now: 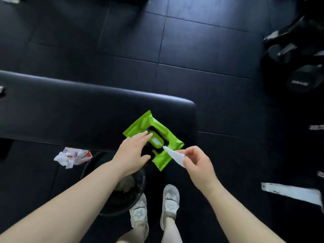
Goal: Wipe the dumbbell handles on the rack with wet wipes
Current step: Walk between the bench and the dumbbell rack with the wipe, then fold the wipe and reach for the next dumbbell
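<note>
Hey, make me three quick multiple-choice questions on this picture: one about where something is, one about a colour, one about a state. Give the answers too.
1. Where does the wipe pack lie?
A on a chair
B on the end of the black bench
C on a shelf

2. What colour is the pack?
A green
B blue
C red

3. What is the right hand doing?
A lying flat
B pinching a white wipe
C curled shut, empty

Answers:
1. B, the pack sits on the padded bench.
2. A, its wrapper is bright green.
3. B, the fingers pinch the wipe beside the pack's opening.
</note>
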A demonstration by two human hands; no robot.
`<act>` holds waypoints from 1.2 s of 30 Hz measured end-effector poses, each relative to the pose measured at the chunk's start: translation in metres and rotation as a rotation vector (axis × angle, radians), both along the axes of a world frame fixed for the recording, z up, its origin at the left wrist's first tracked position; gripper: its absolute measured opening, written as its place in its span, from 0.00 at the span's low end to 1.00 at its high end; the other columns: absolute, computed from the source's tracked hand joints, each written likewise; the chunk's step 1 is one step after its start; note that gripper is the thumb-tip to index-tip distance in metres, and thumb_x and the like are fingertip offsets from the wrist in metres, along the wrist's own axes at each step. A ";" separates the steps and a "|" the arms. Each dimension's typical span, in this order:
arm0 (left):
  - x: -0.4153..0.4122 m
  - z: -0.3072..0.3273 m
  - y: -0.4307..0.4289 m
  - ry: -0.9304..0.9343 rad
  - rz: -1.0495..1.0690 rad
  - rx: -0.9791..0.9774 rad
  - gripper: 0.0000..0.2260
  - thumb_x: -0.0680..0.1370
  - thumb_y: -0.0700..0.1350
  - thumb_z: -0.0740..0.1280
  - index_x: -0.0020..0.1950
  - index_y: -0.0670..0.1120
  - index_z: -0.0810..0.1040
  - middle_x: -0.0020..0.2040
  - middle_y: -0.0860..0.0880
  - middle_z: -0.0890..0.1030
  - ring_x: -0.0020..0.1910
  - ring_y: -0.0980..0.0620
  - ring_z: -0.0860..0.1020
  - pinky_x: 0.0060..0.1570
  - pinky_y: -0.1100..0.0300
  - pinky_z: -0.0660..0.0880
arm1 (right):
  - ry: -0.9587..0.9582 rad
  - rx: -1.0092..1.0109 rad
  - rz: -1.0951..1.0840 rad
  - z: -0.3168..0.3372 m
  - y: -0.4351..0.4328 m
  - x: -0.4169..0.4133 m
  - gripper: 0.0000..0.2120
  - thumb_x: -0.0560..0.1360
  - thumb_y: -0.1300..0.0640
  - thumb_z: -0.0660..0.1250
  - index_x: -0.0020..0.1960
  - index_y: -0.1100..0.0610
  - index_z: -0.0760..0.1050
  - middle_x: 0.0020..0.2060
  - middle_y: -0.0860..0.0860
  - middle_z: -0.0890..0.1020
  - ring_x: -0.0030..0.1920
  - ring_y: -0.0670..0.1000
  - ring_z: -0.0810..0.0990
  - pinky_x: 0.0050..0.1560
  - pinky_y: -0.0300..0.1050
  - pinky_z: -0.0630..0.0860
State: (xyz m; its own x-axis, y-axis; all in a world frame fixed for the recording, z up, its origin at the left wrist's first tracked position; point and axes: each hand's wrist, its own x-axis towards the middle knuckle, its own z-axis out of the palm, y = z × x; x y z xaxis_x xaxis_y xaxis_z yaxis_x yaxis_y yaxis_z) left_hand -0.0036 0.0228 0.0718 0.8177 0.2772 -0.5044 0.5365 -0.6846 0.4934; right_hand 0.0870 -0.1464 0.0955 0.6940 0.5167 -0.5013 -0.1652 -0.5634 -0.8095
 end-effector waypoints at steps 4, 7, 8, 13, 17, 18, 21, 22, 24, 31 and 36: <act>0.031 0.067 -0.049 -0.218 -0.252 -0.289 0.34 0.67 0.54 0.70 0.70 0.51 0.62 0.70 0.56 0.62 0.68 0.60 0.58 0.68 0.67 0.52 | 0.169 0.119 -0.129 0.068 -0.062 0.002 0.11 0.75 0.71 0.57 0.40 0.57 0.71 0.43 0.48 0.83 0.42 0.45 0.78 0.41 0.35 0.72; 0.050 0.111 -0.099 -0.183 -0.350 -0.566 0.22 0.69 0.49 0.72 0.60 0.61 0.69 0.61 0.63 0.69 0.63 0.66 0.65 0.62 0.75 0.59 | 0.197 0.230 -0.305 0.111 -0.120 -0.011 0.08 0.74 0.69 0.59 0.41 0.58 0.71 0.46 0.52 0.84 0.45 0.50 0.78 0.44 0.42 0.72; 0.054 0.123 -0.115 -0.160 -0.386 -0.616 0.19 0.68 0.51 0.72 0.55 0.64 0.70 0.57 0.66 0.72 0.59 0.68 0.68 0.58 0.75 0.62 | 0.213 0.271 -0.366 0.124 -0.139 -0.017 0.08 0.74 0.70 0.59 0.41 0.58 0.71 0.45 0.52 0.84 0.45 0.51 0.79 0.44 0.43 0.73; 0.065 0.172 -0.208 -0.065 -0.546 -0.763 0.11 0.62 0.59 0.67 0.41 0.57 0.79 0.37 0.60 0.81 0.40 0.62 0.77 0.44 0.67 0.72 | 0.206 0.427 -0.639 0.177 -0.238 -0.057 0.08 0.73 0.69 0.59 0.40 0.59 0.71 0.44 0.54 0.84 0.43 0.49 0.81 0.40 0.38 0.77; 0.058 0.203 -0.301 -0.087 -0.631 -0.689 0.07 0.72 0.49 0.70 0.33 0.52 0.77 0.31 0.55 0.75 0.33 0.57 0.71 0.37 0.63 0.68 | 0.166 0.638 -0.898 0.207 -0.319 -0.095 0.08 0.73 0.55 0.64 0.44 0.60 0.74 0.45 0.57 0.84 0.46 0.52 0.82 0.42 0.42 0.79; 0.055 0.211 -0.328 -0.109 -0.658 -0.664 0.08 0.74 0.47 0.68 0.35 0.51 0.77 0.31 0.54 0.74 0.33 0.57 0.71 0.35 0.65 0.67 | 0.151 0.693 -0.961 0.211 -0.338 -0.105 0.14 0.73 0.49 0.64 0.46 0.61 0.76 0.45 0.57 0.83 0.47 0.53 0.82 0.43 0.42 0.79; 0.048 0.234 -0.409 -0.178 -0.725 -0.625 0.07 0.75 0.45 0.66 0.37 0.48 0.77 0.32 0.53 0.74 0.30 0.60 0.69 0.29 0.71 0.65 | 0.084 0.796 -1.039 0.222 -0.398 -0.135 0.28 0.64 0.37 0.69 0.53 0.58 0.80 0.51 0.57 0.83 0.53 0.53 0.81 0.49 0.42 0.78; 0.044 0.240 -0.436 -0.196 -0.738 -0.616 0.06 0.74 0.45 0.67 0.37 0.47 0.77 0.31 0.53 0.74 0.28 0.61 0.69 0.27 0.71 0.65 | 0.074 0.806 -1.052 0.224 -0.417 -0.145 0.31 0.62 0.37 0.72 0.55 0.58 0.79 0.51 0.57 0.82 0.53 0.53 0.81 0.50 0.42 0.78; 0.034 0.251 -0.487 -0.198 -0.760 -0.636 0.05 0.74 0.44 0.67 0.38 0.46 0.78 0.29 0.54 0.76 0.26 0.61 0.71 0.27 0.70 0.67 | 0.075 0.815 -1.131 0.226 -0.458 -0.163 0.29 0.60 0.44 0.75 0.54 0.61 0.77 0.46 0.58 0.81 0.46 0.52 0.81 0.47 0.42 0.79; 0.000 0.270 -0.632 -0.213 -0.919 -0.644 0.05 0.74 0.41 0.67 0.39 0.47 0.79 0.30 0.51 0.79 0.25 0.64 0.74 0.28 0.69 0.70 | -0.088 0.680 -1.367 0.251 -0.580 -0.202 0.10 0.77 0.63 0.59 0.54 0.66 0.75 0.49 0.61 0.82 0.49 0.55 0.80 0.49 0.46 0.78; -0.001 0.262 -0.695 -0.163 -0.953 -0.652 0.05 0.75 0.44 0.67 0.40 0.47 0.80 0.33 0.49 0.80 0.34 0.53 0.76 0.39 0.58 0.74 | -0.111 0.653 -1.465 0.260 -0.642 -0.212 0.09 0.77 0.64 0.58 0.44 0.59 0.77 0.38 0.53 0.83 0.39 0.51 0.82 0.34 0.40 0.79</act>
